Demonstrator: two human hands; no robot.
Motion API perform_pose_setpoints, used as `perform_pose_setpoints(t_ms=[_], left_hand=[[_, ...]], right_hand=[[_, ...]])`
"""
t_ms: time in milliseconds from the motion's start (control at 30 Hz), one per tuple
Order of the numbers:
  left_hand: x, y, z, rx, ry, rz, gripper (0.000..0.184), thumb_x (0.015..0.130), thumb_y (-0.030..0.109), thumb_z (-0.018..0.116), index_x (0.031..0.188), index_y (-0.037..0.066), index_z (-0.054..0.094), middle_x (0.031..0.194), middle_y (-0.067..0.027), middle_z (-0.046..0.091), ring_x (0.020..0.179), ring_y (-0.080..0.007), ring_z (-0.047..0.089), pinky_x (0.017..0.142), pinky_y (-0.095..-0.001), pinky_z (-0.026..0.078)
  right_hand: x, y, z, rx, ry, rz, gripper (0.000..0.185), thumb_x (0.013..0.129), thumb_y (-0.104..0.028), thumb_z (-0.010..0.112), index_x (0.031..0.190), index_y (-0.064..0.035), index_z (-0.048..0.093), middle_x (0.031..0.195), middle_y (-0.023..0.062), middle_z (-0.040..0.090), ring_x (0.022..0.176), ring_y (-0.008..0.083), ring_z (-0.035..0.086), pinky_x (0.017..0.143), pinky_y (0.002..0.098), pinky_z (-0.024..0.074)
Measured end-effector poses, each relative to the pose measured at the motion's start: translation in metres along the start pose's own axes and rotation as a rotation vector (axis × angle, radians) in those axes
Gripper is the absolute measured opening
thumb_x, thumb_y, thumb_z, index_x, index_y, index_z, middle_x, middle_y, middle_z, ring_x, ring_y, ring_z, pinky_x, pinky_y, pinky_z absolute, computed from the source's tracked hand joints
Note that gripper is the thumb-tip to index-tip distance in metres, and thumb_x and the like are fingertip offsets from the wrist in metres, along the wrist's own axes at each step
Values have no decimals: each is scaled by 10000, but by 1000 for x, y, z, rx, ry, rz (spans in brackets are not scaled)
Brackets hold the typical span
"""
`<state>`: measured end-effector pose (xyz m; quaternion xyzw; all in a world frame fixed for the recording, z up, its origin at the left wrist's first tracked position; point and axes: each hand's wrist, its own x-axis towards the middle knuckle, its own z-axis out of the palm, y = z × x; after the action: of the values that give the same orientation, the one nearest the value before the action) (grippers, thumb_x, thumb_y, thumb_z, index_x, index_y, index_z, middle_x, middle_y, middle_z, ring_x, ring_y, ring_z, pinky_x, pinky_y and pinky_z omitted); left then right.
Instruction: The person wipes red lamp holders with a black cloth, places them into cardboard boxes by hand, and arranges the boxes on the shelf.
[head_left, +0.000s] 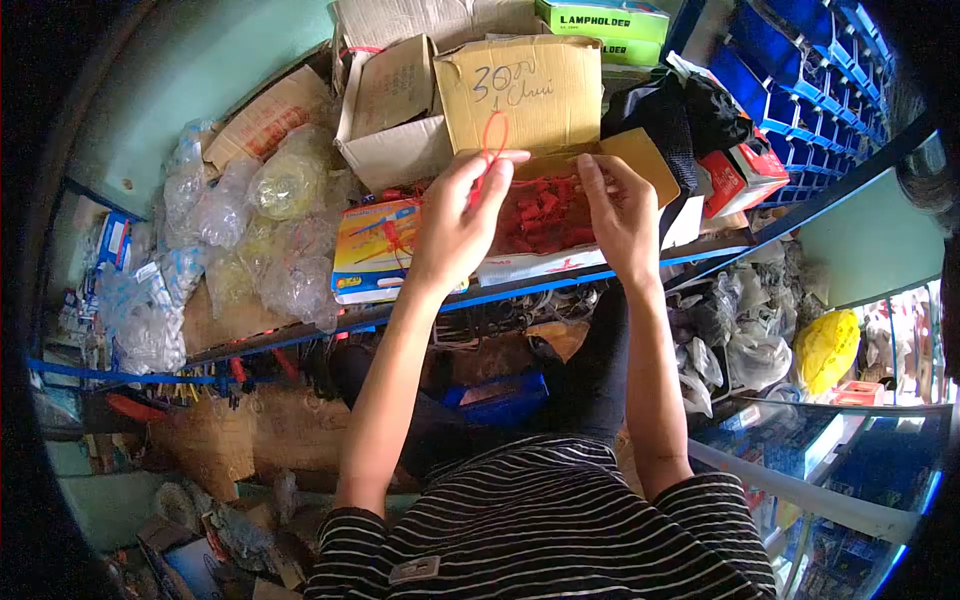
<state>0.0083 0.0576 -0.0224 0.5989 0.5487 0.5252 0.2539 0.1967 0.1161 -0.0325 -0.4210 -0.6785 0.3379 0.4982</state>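
My left hand (pixel 465 215) is closed on a thin red wire, and a loop of the red wire (pixel 496 130) stands up above its fingertips. To the right, my right hand (pixel 622 215) has its thumb and fingers pinched together; what it holds, if anything, is too small to make out. Both hands are over an open cardboard box (pixel 655 165) filled with small red pieces (pixel 540 215), some with thin red wires. Left of it, partly behind my left forearm, lies a yellow and blue printed box (pixel 375 250) with a red piece on top.
Behind stands a cardboard box with handwriting (pixel 520 95). Clear plastic bags (pixel 290 190) crowd the shelf's left side. Green lampholder boxes (pixel 605 20) are at the back, blue bins (pixel 820 80) at the upper right. The shelf's blue edge (pixel 350 320) runs below my hands.
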Motion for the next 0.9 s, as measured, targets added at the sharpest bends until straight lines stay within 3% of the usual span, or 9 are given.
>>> perform_pose_setpoints(t_ms=[200,267,367,433,500,733,833,867,900], left_hand=[[10,17,0,-4,-8,45,347,1069,285,481,1180,16,670,1102,-131,679,1036,-208,632,950,-319,461],[11,12,-2,-17,-74,6,382,1063,314,496,1244,1,620,1222,-146,631,1103,-224,624,964,-306,459],[2,-13,-18,523,-1,326,540,984,369,631,1372,9,523,1342,-168,537,1266,-318,527,1072,-402,406],[-18,-17,-62,693,-186,200,598,898,337,732,1370,31,528,1389,-161,508,1265,-352,527,1082,-421,408],[-41,-30,-96,806,-160,-18,531,871,276,755,1315,43,582,1352,-145,538,1239,-350,544,1048,-412,439],[-63,-59,-123,614,-99,-61,154,888,110,713,978,9,639,972,-113,589,947,-279,610,856,-361,474],[-61,-54,-125,503,-37,-187,167,894,126,719,976,0,646,964,-117,612,890,-258,623,804,-361,486],[-61,-68,-129,455,61,-69,159,909,136,715,981,10,650,920,-81,644,841,-182,616,776,-322,483],[-60,-63,-128,246,129,-158,149,929,153,710,990,24,666,897,-38,669,824,-116,607,757,-280,486]], right_hand=[[4,21,-4,82,229,-12,252,1004,-208,617,1082,25,675,944,100,673,864,123,612,791,271,486],[6,27,-3,142,253,1,231,1004,-184,615,1095,22,669,961,82,681,890,122,619,836,259,487],[5,27,-3,228,227,12,220,1007,-161,608,1102,29,665,1002,68,684,924,112,611,851,255,483],[6,34,-3,312,233,20,220,1008,-144,605,1107,46,657,1034,76,678,955,111,605,875,252,476],[6,37,-3,284,260,3,213,1006,-140,607,1112,37,660,1037,73,673,961,112,601,880,251,472],[6,30,4,184,224,-49,198,1000,-132,615,1089,37,665,1004,58,650,928,102,591,853,246,468],[-2,18,4,149,196,-39,205,996,-146,623,1085,35,665,999,57,649,914,97,590,833,244,471],[-5,13,4,130,187,-38,209,995,-150,626,1083,35,664,999,57,649,909,96,591,825,243,473],[-7,16,5,59,181,-125,214,993,-160,632,1084,32,662,955,53,655,884,97,597,799,248,479]])
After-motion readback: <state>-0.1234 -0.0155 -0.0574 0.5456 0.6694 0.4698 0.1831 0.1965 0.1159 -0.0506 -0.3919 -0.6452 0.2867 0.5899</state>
